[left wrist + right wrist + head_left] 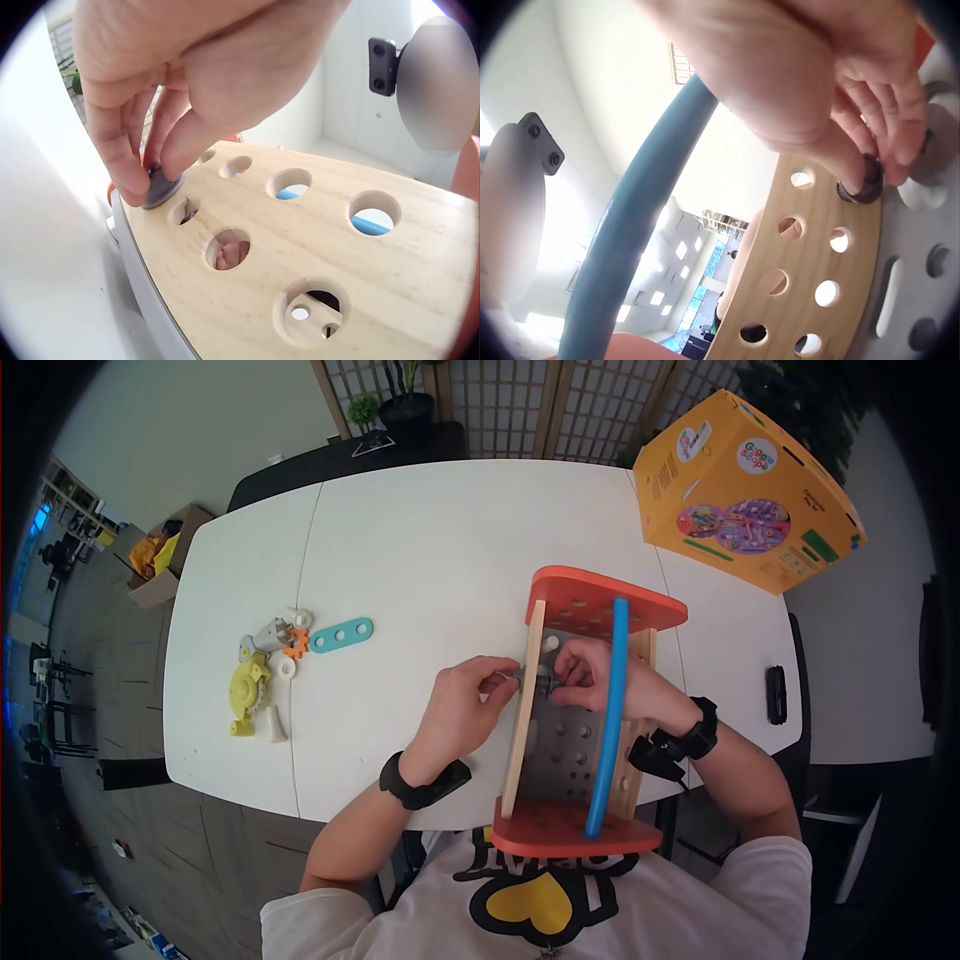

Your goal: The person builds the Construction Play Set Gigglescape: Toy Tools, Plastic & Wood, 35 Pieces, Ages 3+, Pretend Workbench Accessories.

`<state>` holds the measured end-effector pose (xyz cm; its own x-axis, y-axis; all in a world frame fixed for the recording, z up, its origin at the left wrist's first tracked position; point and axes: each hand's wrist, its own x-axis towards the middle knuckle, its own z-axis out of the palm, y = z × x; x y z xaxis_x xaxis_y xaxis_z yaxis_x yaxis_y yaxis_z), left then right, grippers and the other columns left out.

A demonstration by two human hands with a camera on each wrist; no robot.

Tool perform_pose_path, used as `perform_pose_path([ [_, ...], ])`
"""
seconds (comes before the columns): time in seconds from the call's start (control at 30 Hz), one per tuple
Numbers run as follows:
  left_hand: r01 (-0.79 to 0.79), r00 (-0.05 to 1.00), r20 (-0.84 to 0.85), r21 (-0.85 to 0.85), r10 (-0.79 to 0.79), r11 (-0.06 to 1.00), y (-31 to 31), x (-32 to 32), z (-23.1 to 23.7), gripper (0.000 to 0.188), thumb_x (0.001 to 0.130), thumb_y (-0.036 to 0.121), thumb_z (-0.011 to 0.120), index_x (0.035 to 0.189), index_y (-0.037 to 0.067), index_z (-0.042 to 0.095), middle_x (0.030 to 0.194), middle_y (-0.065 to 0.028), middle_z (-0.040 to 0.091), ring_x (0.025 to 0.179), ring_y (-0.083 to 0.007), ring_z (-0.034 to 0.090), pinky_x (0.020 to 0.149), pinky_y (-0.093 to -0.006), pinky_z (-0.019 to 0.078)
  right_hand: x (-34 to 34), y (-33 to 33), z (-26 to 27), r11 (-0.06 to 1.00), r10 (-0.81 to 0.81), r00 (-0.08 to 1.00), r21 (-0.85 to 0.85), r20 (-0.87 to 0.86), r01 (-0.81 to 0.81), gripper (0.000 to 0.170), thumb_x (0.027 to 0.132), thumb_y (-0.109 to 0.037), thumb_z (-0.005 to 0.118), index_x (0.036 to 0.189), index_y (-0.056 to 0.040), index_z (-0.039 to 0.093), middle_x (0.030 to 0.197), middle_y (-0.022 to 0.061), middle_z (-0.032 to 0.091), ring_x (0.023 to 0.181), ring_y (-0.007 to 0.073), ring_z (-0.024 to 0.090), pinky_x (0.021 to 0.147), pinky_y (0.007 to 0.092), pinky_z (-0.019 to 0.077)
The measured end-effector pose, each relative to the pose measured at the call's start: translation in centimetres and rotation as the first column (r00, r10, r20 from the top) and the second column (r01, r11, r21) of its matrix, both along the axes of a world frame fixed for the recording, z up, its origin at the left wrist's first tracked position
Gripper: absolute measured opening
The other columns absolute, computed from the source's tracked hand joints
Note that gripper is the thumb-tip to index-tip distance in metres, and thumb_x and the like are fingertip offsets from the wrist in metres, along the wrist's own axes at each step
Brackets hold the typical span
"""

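Blue bar (609, 730) right of frame centre, my left hand (462, 700) pinching a grey disc (163, 187), my right hand (590, 670) pinching a dark piece (868, 181)

Left hand (458, 705) and right hand (600, 675) pinch near each other, fingers (124, 165) bent, forearms (360, 830) angled inward.
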<state>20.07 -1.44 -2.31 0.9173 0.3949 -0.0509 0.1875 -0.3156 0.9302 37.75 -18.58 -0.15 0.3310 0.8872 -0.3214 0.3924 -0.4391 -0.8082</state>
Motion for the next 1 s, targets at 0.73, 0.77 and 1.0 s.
perform_pose_path([
  [0.73,0.028,1.000,0.000,-0.015,-0.028,0.999,0.6,0.1,0.0,0.025,0.094,0.008,0.074,0.117,-0.003,0.073,0.101,-0.0179,0.076,0.086,-0.0244,0.076,0.078,-0.0326,0.0597,0.8,1.4,1.1,0.959,-0.097,0.964,-0.282,-0.249,0.024,0.029,0.094,-0.025,0.076,0.100,0.0030,0.068,0.091,0.0077,0.072,0.084,0.0151,0.072,0.072,0.0295,0.0579],
  [0.77,0.032,0.999,-0.015,-0.022,-0.032,0.999,0.7,0.1,0.0,0.025,0.095,0.008,0.074,0.118,-0.003,0.073,0.101,-0.0178,0.077,0.086,-0.0240,0.076,0.078,-0.0325,0.0596,0.6,1.2,0.7,0.977,-0.140,0.950,-0.194,-0.279,0.086,0.030,0.094,-0.025,0.076,0.100,0.0034,0.068,0.091,0.0082,0.072,0.084,0.0151,0.072,0.072,0.0296,0.0578],
  [1.0,0.031,0.999,-0.014,-0.036,-0.032,0.999,0.6,0.2,-0.1,0.026,0.096,0.007,0.072,0.120,-0.003,0.072,0.100,-0.0167,0.077,0.086,-0.0213,0.075,0.080,-0.0314,0.0589,0.7,0.5,-0.4,0.999,0.003,0.991,0.052,-0.132,0.003,0.032,0.095,-0.026,0.075,0.099,0.0051,0.068,0.093,0.0097,0.073,0.083,0.0150,0.072,0.070,0.0311,0.0581],
])
